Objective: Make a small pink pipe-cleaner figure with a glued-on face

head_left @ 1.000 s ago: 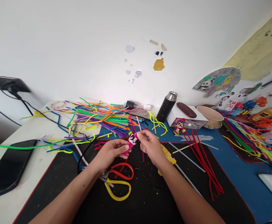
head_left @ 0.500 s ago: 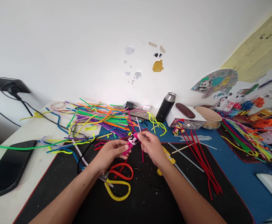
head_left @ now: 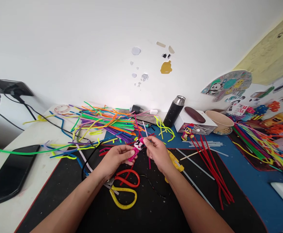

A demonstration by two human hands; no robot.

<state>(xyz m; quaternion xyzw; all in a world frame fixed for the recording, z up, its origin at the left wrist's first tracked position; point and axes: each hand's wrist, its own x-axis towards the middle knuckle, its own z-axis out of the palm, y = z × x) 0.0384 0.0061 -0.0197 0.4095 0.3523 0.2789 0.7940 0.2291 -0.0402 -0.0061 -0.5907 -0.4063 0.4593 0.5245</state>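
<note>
A small pink pipe-cleaner figure [head_left: 139, 144] with a white and black face is held between my two hands above the black mat [head_left: 153, 207]. My left hand [head_left: 120, 156] is closed around its lower body. The thumb and fingers of my right hand [head_left: 156, 150] pinch the pink top of its head. Just below my left hand lie scissors [head_left: 125, 204] with one red and one yellow handle. A yellow glue gun [head_left: 176, 161] is partly hidden behind my right wrist. Another finished-looking figure [head_left: 187, 132] with a red and blue top stands by the white box.
Many coloured pipe cleaners [head_left: 107, 121] are heaped at the back left. Red pipe cleaners [head_left: 215, 174] and clear glue sticks [head_left: 196, 164] lie to the right. A black flask [head_left: 174, 111], a white box [head_left: 180, 121] and a beige bowl [head_left: 219, 121] line the wall. A black phone [head_left: 12, 173] lies left.
Both hands keep the same grip on the pink figure, which has barely moved. The whole view has shifted slightly.
</note>
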